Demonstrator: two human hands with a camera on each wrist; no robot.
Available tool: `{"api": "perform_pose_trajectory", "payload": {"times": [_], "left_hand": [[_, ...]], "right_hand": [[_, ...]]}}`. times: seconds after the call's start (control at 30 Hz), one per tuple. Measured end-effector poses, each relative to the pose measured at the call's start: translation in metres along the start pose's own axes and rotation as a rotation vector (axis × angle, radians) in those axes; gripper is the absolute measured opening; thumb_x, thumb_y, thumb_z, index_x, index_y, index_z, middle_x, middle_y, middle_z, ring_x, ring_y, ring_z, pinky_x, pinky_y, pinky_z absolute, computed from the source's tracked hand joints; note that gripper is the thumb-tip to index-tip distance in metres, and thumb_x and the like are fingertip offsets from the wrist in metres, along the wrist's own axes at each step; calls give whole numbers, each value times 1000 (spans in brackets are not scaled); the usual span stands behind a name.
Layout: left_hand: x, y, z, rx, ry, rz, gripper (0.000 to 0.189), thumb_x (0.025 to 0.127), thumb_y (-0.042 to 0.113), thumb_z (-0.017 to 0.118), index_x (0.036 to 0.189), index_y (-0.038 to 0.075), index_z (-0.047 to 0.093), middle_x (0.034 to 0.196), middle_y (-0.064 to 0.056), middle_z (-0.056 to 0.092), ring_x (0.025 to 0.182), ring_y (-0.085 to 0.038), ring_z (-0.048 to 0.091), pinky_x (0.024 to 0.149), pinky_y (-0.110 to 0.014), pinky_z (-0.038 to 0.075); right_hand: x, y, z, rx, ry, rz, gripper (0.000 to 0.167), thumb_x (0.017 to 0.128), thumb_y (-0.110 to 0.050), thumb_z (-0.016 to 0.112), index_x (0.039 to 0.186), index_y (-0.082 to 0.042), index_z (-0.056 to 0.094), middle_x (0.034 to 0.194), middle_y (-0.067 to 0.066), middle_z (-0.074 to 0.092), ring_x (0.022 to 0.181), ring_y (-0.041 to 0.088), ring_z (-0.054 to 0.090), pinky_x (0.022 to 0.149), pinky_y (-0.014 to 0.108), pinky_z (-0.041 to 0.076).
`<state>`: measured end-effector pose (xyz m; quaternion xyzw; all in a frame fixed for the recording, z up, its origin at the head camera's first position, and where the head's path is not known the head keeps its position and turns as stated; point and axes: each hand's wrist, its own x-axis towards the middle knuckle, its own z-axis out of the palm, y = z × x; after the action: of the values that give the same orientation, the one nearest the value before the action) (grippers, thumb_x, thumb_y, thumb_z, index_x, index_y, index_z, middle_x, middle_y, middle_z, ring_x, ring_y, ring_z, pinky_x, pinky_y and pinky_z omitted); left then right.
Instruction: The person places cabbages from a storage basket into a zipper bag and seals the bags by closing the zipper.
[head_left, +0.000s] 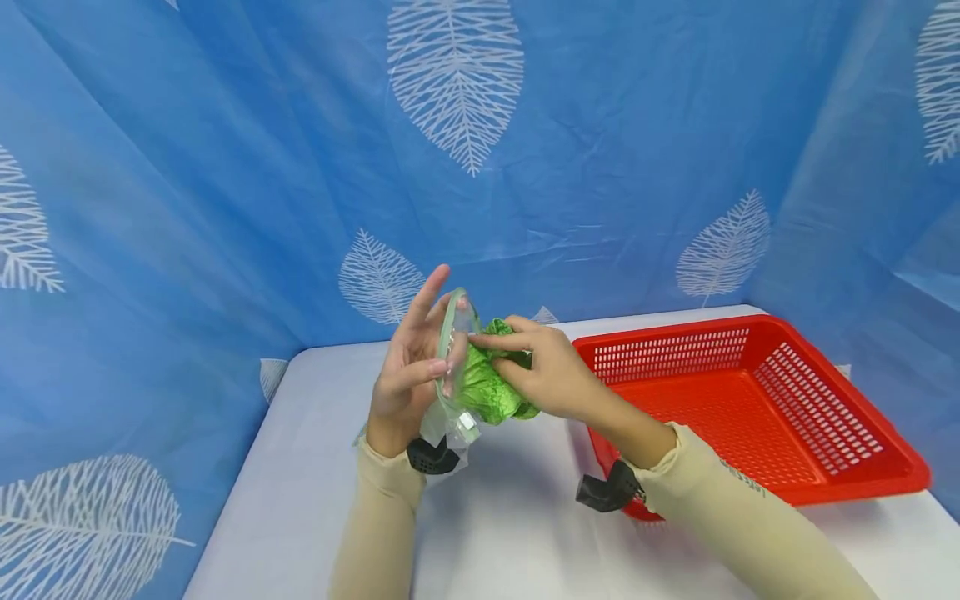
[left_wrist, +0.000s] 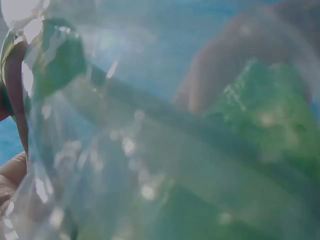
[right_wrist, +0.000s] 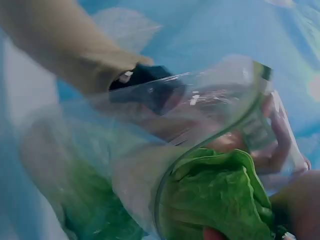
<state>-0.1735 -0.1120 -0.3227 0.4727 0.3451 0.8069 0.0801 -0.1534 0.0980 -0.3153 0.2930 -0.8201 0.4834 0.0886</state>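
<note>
A clear plastic zip bag (head_left: 446, 417) with a pale green strip along its mouth is held up over the table by my left hand (head_left: 405, 371). The thumb is at the strip, and one finger points upward. From the right, my right hand (head_left: 553, 371) grips a bright green lettuce (head_left: 487, 387) between thumb and fingers at the bag's mouth. In the right wrist view, the leafy lettuce (right_wrist: 215, 200) sits at the open mouth, and more green shows blurred through the plastic. Hazy plastic covers most of the left wrist view, with the lettuce (left_wrist: 270, 115) behind it.
A red perforated plastic basket (head_left: 885, 442) stands to the right on the white table (head_left: 315, 433), partly behind the right forearm. A blue curtain (head_left: 600, 167) with white leaf prints hangs behind the table. Black wrist cameras (head_left: 609, 487) are worn on both wrists.
</note>
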Motion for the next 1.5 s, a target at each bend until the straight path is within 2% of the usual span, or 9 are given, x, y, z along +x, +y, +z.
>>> {"api": "perform_pose_trajectory", "payload": {"times": [0.23, 0.43, 0.57, 0.77, 0.93, 1.13, 1.3, 1.43, 1.5], "left_hand": [[9, 23, 0, 135, -33, -88, 88, 96, -4, 62, 166, 10, 10, 148, -16, 37, 77, -16, 53, 50, -24, 54], [0, 22, 1, 217, 20, -214, 91, 94, -4, 64, 166, 16, 12, 155, -21, 27, 105, -23, 62, 72, -27, 57], [0, 19, 4, 185, 32, -130, 92, 94, -6, 62, 167, 15, 8, 154, -22, 28, 90, -18, 59, 56, -23, 50], [0, 22, 0, 87, 35, 8, 93, 93, -10, 58, 166, 11, 5, 147, -16, 38, 71, -14, 49, 36, -20, 35], [-7, 22, -10, -11, 77, 83, 94, 87, -16, 48, 166, 10, 3, 144, -16, 38, 67, -16, 43, 43, -18, 34], [-10, 18, -15, -36, 96, 115, 98, 83, -16, 49, 166, 10, 3, 141, -17, 37, 65, -16, 39, 51, -21, 34], [-5, 15, -13, 9, 89, 110, 98, 83, -13, 52, 166, 10, 6, 142, -16, 37, 64, -17, 40, 53, -22, 36], [-2, 15, -12, 17, 95, 124, 97, 80, -15, 48, 166, 9, 8, 141, -16, 37, 65, -16, 40, 53, -21, 39], [0, 15, -12, 2, 101, 135, 97, 79, -16, 46, 165, 8, 9, 140, -16, 38, 65, -16, 40, 53, -21, 39]], "right_hand": [[7, -4, -43, 156, -110, 215, 38, 95, -13, 70, 130, -27, 73, 152, 12, 49, 144, 30, 38, 97, 51, 51], [15, -9, -56, 227, -301, 249, 37, 93, -10, 72, 127, -25, 76, 154, 11, 48, 150, 28, 30, 112, 52, 42], [6, -1, -33, 240, -156, 201, 37, 95, -15, 73, 131, -26, 73, 153, 11, 48, 148, 28, 33, 109, 50, 44], [-7, 15, 11, 253, 20, -26, 49, 101, -16, 67, 148, -24, 58, 119, 3, 58, 104, 21, 53, 82, 31, 52], [-13, 20, 14, 446, 79, -32, 68, 104, -11, 58, 163, -30, 30, 147, 6, 54, 131, 21, 53, 105, 32, 48], [-15, 24, 2, 537, 222, -2, 60, 110, -17, 43, 165, -30, 22, 139, 15, 61, 138, 26, 48, 116, 42, 34], [-24, 31, 0, 531, 343, 77, 54, 112, -24, 38, 164, -33, 24, 140, 12, 61, 127, 34, 55, 93, 29, 48], [-34, 36, 8, 638, 424, 290, 53, 111, -21, 43, 161, -33, 29, 128, 11, 62, 111, 29, 59, 73, 29, 56], [-39, 37, 13, 713, 438, 417, 56, 110, -14, 44, 161, -33, 31, 115, 12, 60, 104, 25, 62, 81, 38, 60]]}}
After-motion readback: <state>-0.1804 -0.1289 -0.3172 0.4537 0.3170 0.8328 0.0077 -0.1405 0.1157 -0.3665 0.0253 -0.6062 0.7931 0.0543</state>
